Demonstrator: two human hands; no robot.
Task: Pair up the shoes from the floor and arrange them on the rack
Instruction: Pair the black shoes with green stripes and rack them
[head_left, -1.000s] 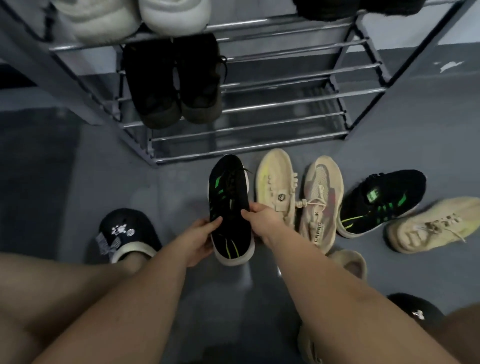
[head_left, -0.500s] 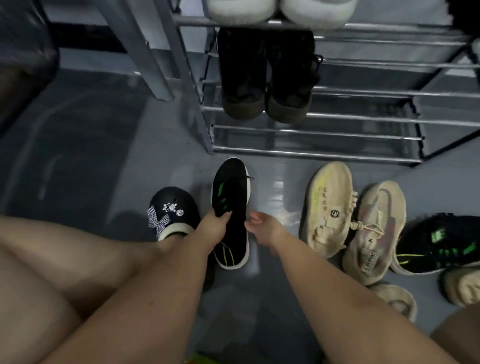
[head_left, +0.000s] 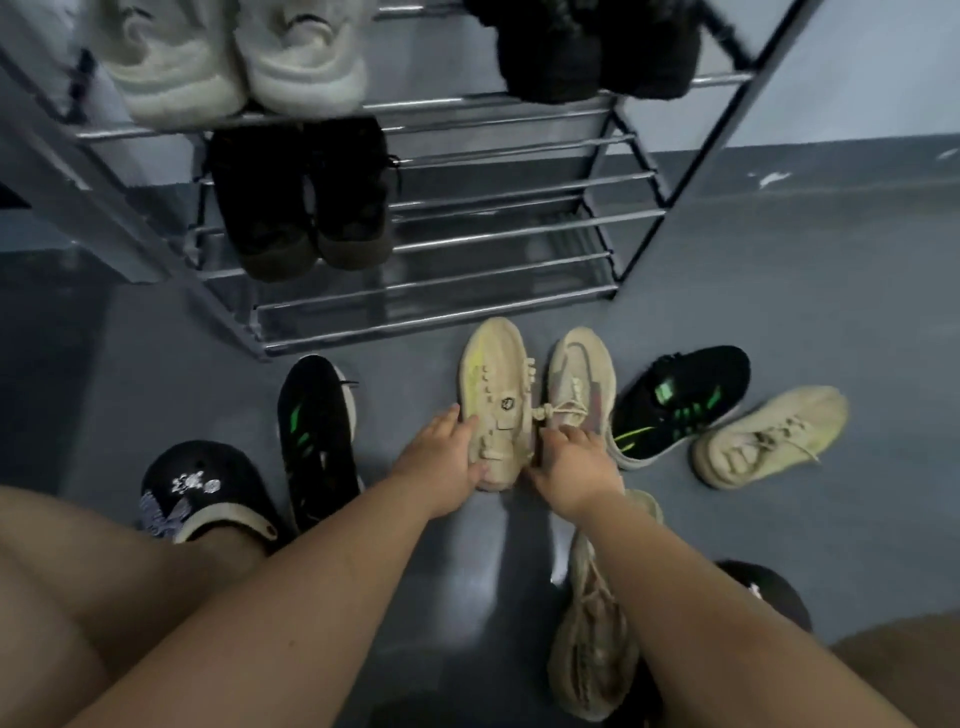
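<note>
Both hands are down on the floor (head_left: 779, 291) before the rack (head_left: 467, 270). The left hand (head_left: 444, 452) and right hand (head_left: 574, 462) each curl a loose grip around the yellow-tinged beige sneaker (head_left: 496, 395), its heel between them.

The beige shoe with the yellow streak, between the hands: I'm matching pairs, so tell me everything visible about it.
The beige shoe looks knit, with a yellow-green streak along its left side, a small dark round badge and strap-like tabs. It lies upright on the grey floor, toe toward the rack. The left hand grips its heel side; the right hand touches its other side.
</note>
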